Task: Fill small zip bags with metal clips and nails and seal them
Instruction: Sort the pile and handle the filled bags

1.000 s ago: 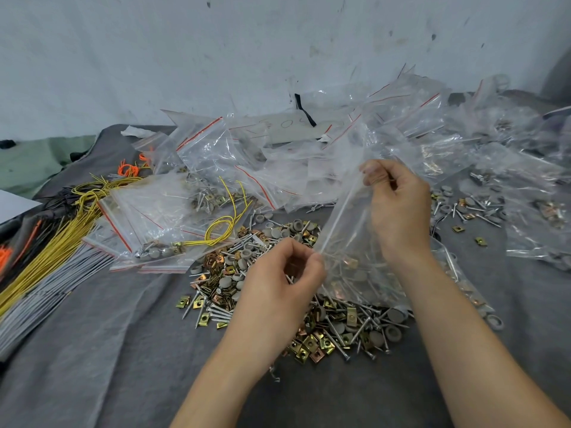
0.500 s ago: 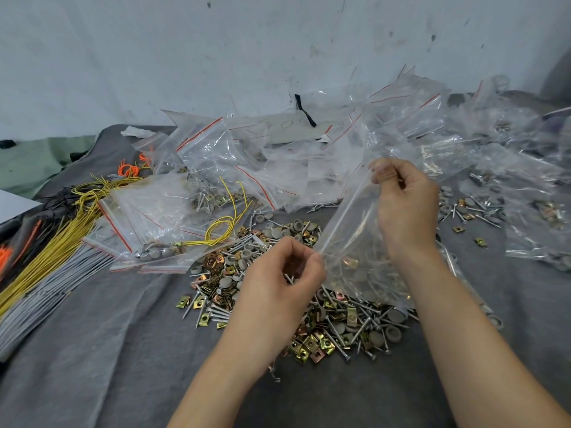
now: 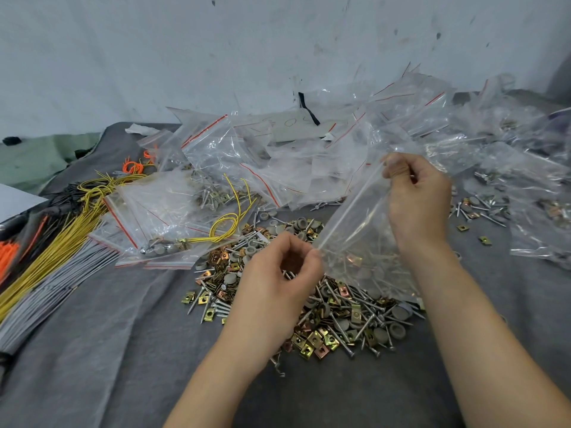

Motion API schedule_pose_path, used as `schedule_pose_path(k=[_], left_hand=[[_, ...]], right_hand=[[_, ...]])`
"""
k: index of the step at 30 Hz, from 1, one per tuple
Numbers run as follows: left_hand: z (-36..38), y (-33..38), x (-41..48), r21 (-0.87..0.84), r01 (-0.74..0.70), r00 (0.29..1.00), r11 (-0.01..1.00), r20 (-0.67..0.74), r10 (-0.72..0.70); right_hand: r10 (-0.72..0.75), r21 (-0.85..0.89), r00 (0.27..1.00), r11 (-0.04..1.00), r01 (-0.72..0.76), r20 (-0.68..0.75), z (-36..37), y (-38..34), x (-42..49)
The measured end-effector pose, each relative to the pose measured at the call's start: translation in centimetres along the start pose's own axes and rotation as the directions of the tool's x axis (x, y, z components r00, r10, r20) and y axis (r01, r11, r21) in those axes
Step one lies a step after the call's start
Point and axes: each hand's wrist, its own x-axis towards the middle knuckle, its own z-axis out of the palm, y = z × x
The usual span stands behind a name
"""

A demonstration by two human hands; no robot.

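I hold a clear zip bag [image 3: 358, 239] tilted above a heap of metal clips, nails and grey caps [image 3: 336, 319] on the grey cloth. My left hand [image 3: 278, 285] pinches the bag's lower left corner of the zip strip. My right hand [image 3: 417, 205] pinches the upper right end of the same strip, thumb on top. Through the plastic I see a copper clip, nails and grey caps lying in the bag's bottom.
A big pile of clear zip bags [image 3: 278, 159] lies behind, some filled, and stretches to the right. Yellow wires [image 3: 52, 242], grey wires [image 3: 46, 291] and orange ties [image 3: 133, 165] lie at the left. Loose nails and clips [image 3: 482, 211] are scattered at the right.
My right hand has slid up and to the right along the bag's zip strip, drawing the strip taut. My left hand has stayed in place on its corner.
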Motion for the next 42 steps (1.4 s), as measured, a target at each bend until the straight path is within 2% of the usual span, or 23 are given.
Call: schedule_pose_path(k=[24,34,36,38,42], left_hand=[[-0.4,-0.1,-0.5,-0.013,0.002,1.0,1.0,0.004,-0.002],[-0.9,-0.2,-0.9,0.044,0.017,0.999,0.999,0.029,-0.018],[-1.0,-0.3,-1.0,0.017,0.065,0.998,0.998,0.01,-0.065],[-1.1,-0.3,-1.1,-0.023,0.175,0.984,0.984,0.018,-0.175],[-1.6,0.1,-1.1,-0.072,0.336,0.941,0.939,0.072,-0.331]], right_hand=[[0.028,-0.014,0.999,0.999,-0.028,-0.017,-0.2,0.0,-0.1],[-0.003,-0.065,0.998,0.998,0.007,0.063,-0.8,0.1,-0.2],[0.003,-0.075,0.992,0.997,0.007,0.129,-0.9,-0.2,-0.4],[-0.006,-0.108,0.981,0.994,0.028,0.195,-0.9,-0.5,-1.1],[-0.169,-0.274,0.93,0.925,0.264,0.325,-0.5,-1.6,-3.9]])
